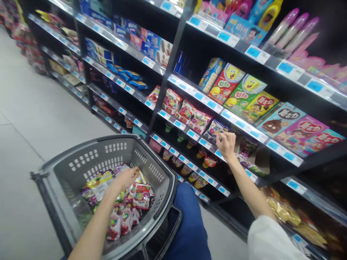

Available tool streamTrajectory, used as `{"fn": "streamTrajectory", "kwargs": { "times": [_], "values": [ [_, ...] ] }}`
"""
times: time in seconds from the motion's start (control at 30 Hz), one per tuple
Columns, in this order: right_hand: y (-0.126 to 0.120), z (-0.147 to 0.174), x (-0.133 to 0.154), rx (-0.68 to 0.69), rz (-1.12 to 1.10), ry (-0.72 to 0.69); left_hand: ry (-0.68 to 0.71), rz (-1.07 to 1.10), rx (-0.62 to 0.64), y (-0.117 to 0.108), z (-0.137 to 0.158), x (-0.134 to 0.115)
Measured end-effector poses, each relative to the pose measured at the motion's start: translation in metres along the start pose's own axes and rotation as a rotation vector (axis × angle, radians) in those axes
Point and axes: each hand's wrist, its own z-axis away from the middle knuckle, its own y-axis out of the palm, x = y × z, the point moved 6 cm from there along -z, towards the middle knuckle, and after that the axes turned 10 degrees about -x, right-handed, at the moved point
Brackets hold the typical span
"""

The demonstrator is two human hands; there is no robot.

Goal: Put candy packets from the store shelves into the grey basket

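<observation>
My left hand (128, 178) reaches into a grey shopping basket (77, 177), its fingers closed at the yellow-edged candy bag (140, 177) near the inner right wall. Around it lie several candy bags, among them a red and white candy bag (141, 196) and a yellow and white candy bag (101, 184). At the shelf, my right hand (226, 145) is curled in front of a white and purple candy bag (215, 129). Its fingertips overlap the bag's right side; what they hold, if anything, is hidden.
Red candy bags (186, 112) stand in a row left of my right hand. Above them are colourful snack boxes (245, 94); cup-shaped packs (186, 169) sit below. The shelf edge (179, 124) carries price labels. My knee (191, 224) is beside the basket, over grey floor (21, 144).
</observation>
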Motion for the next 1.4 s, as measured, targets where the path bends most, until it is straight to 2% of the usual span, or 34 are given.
{"fn": "streamTrajectory", "kwargs": {
  "times": [0.1, 0.27, 0.5, 0.87, 1.0, 1.23, 1.33, 1.4],
  "values": [
    [0.018, 0.012, 0.016, 0.201, 0.004, -0.141, -0.006, -0.041, 0.016, 0.001, 0.001, 0.001],
    [0.039, 0.006, 0.014, 0.372, 0.131, -0.063, -0.011, -0.073, 0.030, 0.004, 0.001, 0.002],
    [0.050, -0.002, 0.019, 0.471, 0.245, -0.022, -0.010, -0.056, 0.035, 0.010, -0.002, 0.010],
    [0.060, -0.018, 0.008, 0.623, 0.207, 0.089, 0.007, -0.066, 0.036, 0.013, 0.003, 0.014],
    [0.061, -0.021, 0.005, 0.644, 0.221, 0.130, 0.042, -0.167, 0.092, 0.013, 0.005, 0.010],
    [0.051, -0.020, 0.009, 0.691, 0.159, 0.066, 0.055, -0.315, 0.126, -0.003, 0.009, -0.003],
    [0.044, -0.015, 0.012, 0.608, 0.116, 0.036, 0.041, -0.334, 0.118, -0.013, 0.013, -0.009],
    [0.035, -0.015, 0.021, 0.459, 0.092, -0.004, 0.004, -0.319, 0.101, -0.017, 0.014, -0.008]
  ]
}}
